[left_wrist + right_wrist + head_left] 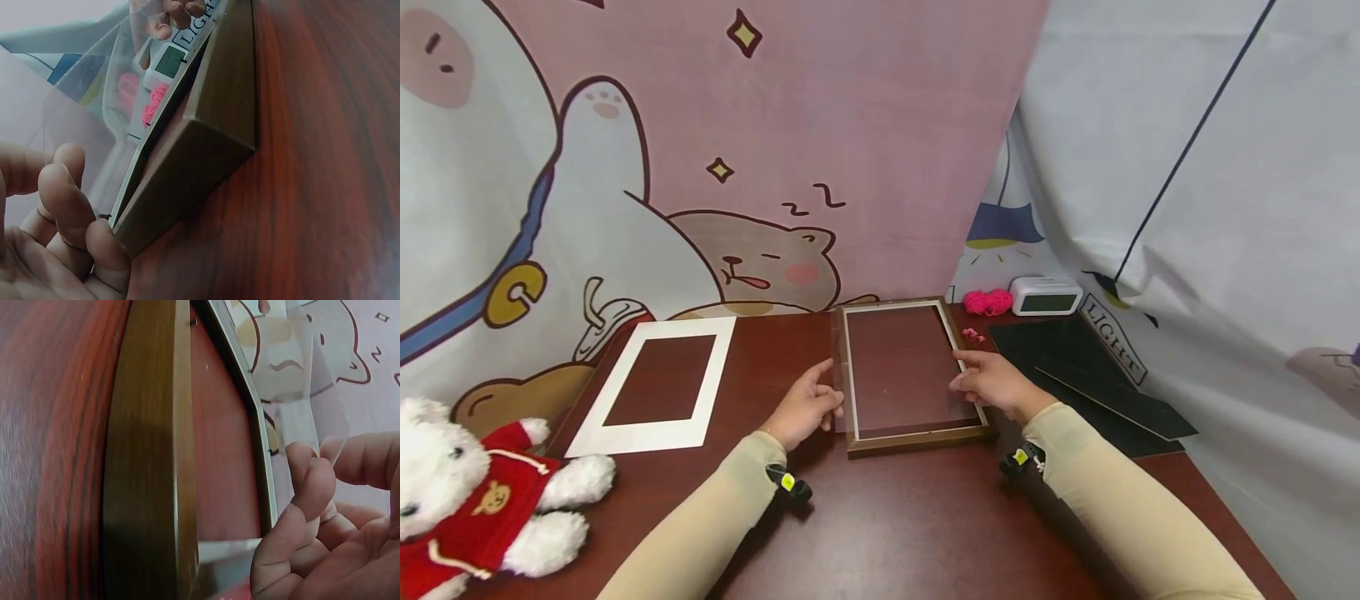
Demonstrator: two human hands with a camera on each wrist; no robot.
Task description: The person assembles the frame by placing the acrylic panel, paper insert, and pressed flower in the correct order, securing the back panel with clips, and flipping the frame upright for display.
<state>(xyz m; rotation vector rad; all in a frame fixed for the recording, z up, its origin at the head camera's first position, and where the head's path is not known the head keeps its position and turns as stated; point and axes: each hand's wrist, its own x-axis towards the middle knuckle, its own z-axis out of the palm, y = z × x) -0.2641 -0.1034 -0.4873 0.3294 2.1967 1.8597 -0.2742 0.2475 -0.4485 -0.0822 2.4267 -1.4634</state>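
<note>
A brown wooden picture frame lies on the dark red table, its inner rim pale. Over it, a clear plastic sheet stretches between the two hands, also visible as a see-through sheet in the right wrist view. My left hand pinches the sheet's edge between thumb and fingers at the frame's left side. At the right side, my right hand pinches the opposite edge, with its curled fingers close to the frame's rim. In the head view the sheet's left edge sticks out past the frame.
A white mat board with a window lies left. At the far left sits a white teddy bear in red. Black boards overlap on the right. Pink yarn and a white digital clock stand at the back, before the curtains.
</note>
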